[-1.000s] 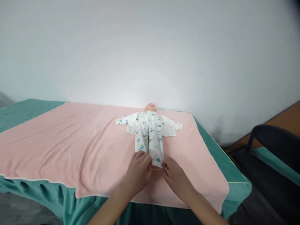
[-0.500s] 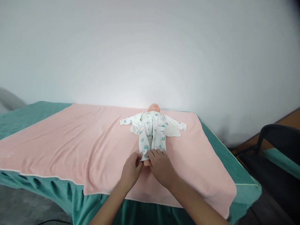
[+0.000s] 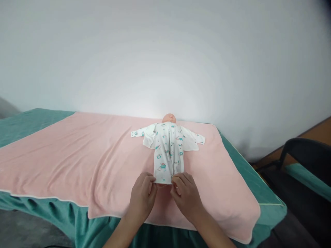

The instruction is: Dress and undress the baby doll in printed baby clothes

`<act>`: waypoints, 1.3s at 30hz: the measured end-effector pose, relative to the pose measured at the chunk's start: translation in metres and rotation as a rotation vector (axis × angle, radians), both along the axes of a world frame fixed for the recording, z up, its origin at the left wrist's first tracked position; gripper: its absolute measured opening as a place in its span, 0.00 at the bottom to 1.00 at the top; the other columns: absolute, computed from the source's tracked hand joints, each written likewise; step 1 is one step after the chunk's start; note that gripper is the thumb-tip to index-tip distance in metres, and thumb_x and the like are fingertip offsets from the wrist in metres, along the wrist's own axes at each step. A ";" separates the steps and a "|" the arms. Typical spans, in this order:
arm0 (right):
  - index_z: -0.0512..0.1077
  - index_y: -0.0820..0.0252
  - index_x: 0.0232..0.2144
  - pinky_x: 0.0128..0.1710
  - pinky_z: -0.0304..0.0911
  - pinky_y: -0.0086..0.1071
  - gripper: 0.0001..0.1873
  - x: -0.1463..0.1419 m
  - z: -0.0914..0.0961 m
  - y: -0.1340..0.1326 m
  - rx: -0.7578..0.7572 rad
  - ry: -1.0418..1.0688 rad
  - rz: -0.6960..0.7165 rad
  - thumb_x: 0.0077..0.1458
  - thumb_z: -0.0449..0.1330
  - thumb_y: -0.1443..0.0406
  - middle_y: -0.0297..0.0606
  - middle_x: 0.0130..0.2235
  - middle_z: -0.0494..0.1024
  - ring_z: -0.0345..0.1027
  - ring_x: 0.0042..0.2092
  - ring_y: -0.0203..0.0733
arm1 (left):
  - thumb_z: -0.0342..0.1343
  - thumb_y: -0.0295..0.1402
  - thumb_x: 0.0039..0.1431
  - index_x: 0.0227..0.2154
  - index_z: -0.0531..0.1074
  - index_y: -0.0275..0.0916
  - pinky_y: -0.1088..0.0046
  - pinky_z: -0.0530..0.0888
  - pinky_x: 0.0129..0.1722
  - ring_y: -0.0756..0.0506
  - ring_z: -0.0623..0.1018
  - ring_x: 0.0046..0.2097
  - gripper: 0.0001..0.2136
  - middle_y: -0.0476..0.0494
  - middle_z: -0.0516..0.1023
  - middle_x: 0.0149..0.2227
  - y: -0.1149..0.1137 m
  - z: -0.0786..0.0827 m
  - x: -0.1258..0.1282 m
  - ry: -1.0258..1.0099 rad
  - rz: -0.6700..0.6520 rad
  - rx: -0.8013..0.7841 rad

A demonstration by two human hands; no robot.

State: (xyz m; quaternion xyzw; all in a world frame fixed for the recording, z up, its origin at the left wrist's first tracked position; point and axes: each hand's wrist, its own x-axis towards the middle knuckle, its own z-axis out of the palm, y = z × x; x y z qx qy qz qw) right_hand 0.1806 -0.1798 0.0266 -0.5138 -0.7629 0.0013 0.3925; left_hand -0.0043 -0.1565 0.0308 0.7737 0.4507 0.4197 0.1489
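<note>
A baby doll (image 3: 169, 118) lies on its back with its head toward the wall. White printed baby pants (image 3: 162, 165) are spread over its body and legs, and a white baby shirt (image 3: 190, 138) with outstretched sleeves shows beneath them. My left hand (image 3: 142, 197) pinches the left corner of the pants' lower hem. With thumb and fingers, my right hand (image 3: 186, 196) pinches the same hem near its middle, by the inner leg. The doll's feet are mostly hidden under the cloth.
A pink blanket (image 3: 111, 151) covers much of the green-sheeted bed (image 3: 271, 210), with folds left of the doll. The white wall (image 3: 165, 58) rises behind. A black chair (image 3: 305, 155) stands close on the right.
The pants' lower hem has come nearer to me and now covers the feet, which showed before. Both hands have moved down with it, and my right hand's grip has shifted rightward.
</note>
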 end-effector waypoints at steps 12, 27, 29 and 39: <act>0.65 0.57 0.34 0.40 0.59 0.38 0.05 0.050 0.001 0.060 -0.184 0.177 -0.150 0.59 0.50 0.68 0.39 0.36 0.70 0.62 0.41 0.45 | 0.44 0.19 0.53 0.50 0.67 0.42 0.59 0.69 0.54 0.43 0.68 0.55 0.22 0.42 0.70 0.51 0.062 -0.022 -0.020 0.123 -0.069 -0.089; 0.73 0.60 0.40 0.44 0.56 0.40 0.16 0.088 -0.042 0.173 -0.153 -0.249 -0.145 0.50 0.54 0.75 0.45 0.40 0.72 0.61 0.44 0.49 | 0.55 0.34 0.54 0.47 0.72 0.45 0.57 0.61 0.61 0.39 0.64 0.60 0.17 0.44 0.74 0.52 0.186 -0.011 0.031 0.445 -0.335 0.079; 0.74 0.59 0.38 0.43 0.57 0.40 0.15 0.089 -0.045 0.176 -0.129 -0.216 -0.096 0.49 0.55 0.74 0.43 0.38 0.74 0.61 0.43 0.49 | 0.55 0.34 0.53 0.48 0.71 0.45 0.57 0.65 0.58 0.39 0.68 0.56 0.18 0.44 0.75 0.50 0.190 -0.010 0.032 0.416 -0.359 0.043; 0.73 0.53 0.36 0.49 0.62 0.43 0.18 0.102 -0.018 0.151 -0.140 0.014 0.234 0.54 0.48 0.76 0.38 0.40 0.76 0.64 0.49 0.47 | 0.52 0.35 0.56 0.50 0.70 0.44 0.59 0.71 0.52 0.40 0.75 0.48 0.17 0.43 0.77 0.47 0.197 -0.010 0.035 0.124 -0.270 -0.100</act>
